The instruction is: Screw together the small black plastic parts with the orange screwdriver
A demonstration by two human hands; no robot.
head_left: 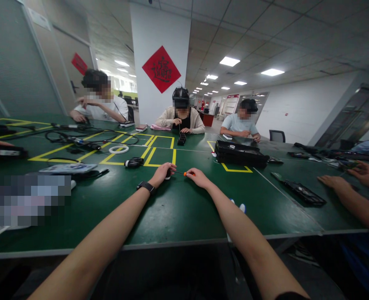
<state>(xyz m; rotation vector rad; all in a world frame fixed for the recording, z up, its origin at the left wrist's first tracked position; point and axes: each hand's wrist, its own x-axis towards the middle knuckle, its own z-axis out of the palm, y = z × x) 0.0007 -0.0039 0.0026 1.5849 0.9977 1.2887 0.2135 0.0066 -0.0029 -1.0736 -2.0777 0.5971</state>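
My left hand (163,173), with a dark band on its wrist, is closed around a small black object (168,174) that its fingers mostly cover. In my right hand (199,178) is a thin screwdriver (185,173) with an orange handle. Its dark shaft lies nearly level and points left at the black object; whether the tip touches it I cannot tell. Both hands are just above the green table (178,212). Beyond my left hand lies a bundled black cable (134,162), and further left a white ring (119,149).
A long black device (241,154) stands to the right, with an opened black part (304,191) nearer. Black cables (74,139) sprawl at the left. A person (181,118) sits opposite; other people work around the table. A co-worker's hands (340,181) are at the right edge.
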